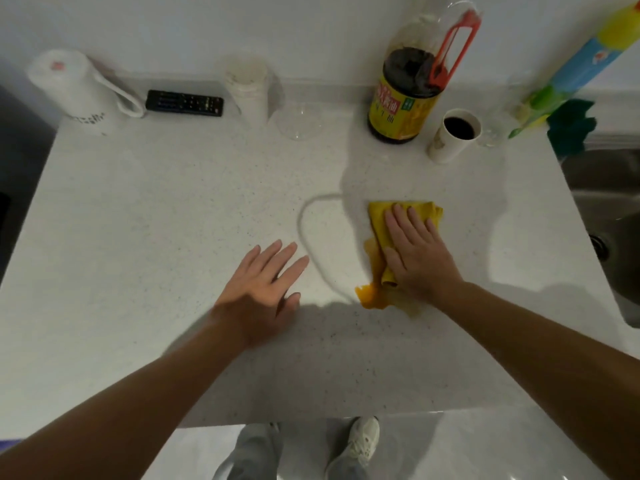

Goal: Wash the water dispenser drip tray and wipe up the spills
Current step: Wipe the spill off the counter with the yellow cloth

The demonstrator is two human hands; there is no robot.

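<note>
A pale speckled worktop (173,209) fills most of the view, its front edge running across at six o'clock. Behind it, at twelve o'clock, a plain white wall (194,26) rises from a low upstand. At three o'clock a steel sink (602,209) is set into the surface, with its drain showing. Below the front edge lies a glossy light grey floor (485,445). Soft shadows fall across the near part of the surface.

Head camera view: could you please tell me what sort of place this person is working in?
Most likely a home kitchen: a speckled white countertop beside a steel sink, with a soy sauce bottle and a white kettle against the wall.
</note>
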